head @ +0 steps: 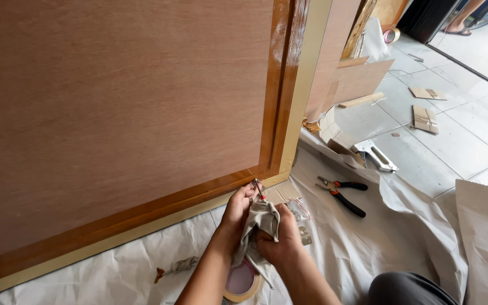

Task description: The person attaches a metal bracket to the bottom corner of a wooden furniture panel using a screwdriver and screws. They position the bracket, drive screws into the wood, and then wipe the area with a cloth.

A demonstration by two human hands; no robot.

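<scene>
Gripping one grey rag [261, 223] between them, the left hand [237, 210] pinches a small tool [257, 188] at the frame [199, 195]; the right hand [280, 240] is fisted round the rag, pliers [343, 195] to its right

Beige rag [262, 221], glossy brown frame [280, 85], red-black pliers [343, 195]

Soft, even daylight from the right, glare on the glossy wooden frame [280, 85], sharp focus.
</scene>
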